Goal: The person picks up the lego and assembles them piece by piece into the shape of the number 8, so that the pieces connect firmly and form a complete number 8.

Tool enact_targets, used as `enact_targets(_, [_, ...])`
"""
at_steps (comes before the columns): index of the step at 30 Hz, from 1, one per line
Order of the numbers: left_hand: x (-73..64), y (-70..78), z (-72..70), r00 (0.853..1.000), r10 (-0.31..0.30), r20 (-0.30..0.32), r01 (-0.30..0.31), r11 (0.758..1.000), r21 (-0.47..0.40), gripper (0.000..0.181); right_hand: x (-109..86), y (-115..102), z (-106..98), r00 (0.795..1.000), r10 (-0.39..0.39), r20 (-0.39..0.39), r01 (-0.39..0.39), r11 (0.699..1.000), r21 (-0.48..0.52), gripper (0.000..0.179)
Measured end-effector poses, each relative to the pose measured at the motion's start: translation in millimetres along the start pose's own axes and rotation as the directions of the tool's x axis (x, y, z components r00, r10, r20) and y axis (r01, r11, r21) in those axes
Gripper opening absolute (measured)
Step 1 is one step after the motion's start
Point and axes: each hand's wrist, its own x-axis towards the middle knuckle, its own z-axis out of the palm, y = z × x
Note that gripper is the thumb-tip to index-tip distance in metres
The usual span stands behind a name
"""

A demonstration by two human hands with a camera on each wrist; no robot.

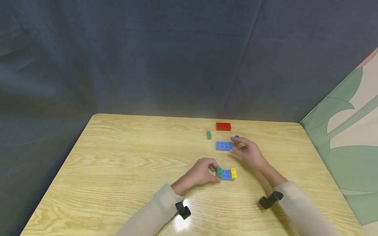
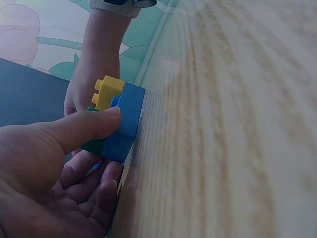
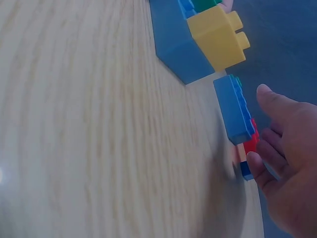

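Observation:
My left hand (image 1: 203, 172) grips the left end of a blue building brick (image 1: 225, 174), thumb along its near side. On that brick sit a small green brick (image 1: 219, 172) at the left end and a small yellow brick (image 1: 233, 173) at the right end. In the left wrist view the thumb overlaps the blue side (image 2: 124, 124) below the yellow brick (image 2: 109, 92). Farther back, my right hand (image 1: 249, 152) hovers with thumb and fingers spread at the right end of a second blue brick (image 1: 223, 146). The right wrist view shows a gap between its fingers and that brick (image 3: 232, 109).
A red brick (image 1: 223, 127) lies near the table's far edge. Left of it is a loose small green brick (image 1: 209, 135). A small blue brick (image 1: 237, 136) shows just behind the right fingers. A dark curtain (image 1: 177, 65) hangs beyond the wooden table (image 1: 118, 157).

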Motion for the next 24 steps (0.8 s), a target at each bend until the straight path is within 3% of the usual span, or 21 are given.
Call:
enact_targets(7, [1.0,0.0,0.1,1.0,0.0,0.008,0.0,1.0,-0.005,0.03,9.3,-3,9,1.0,-0.029,0.0,0.029,0.999,-0.025,0.052])
enact_targets(16, [2.0,1.5,0.0,1.0,0.005,0.012,-0.006,1.0,0.003,0.03,13.2,-4,17,1.0,0.015,0.018,-0.013,0.995,-0.101,0.051])
enact_targets(24, [2.4,3.6,-0.8,1.0,-0.01,0.012,0.01,1.0,-0.005,0.029,13.2,-2,21,1.0,-0.02,0.015,0.023,0.988,-0.152,0.046])
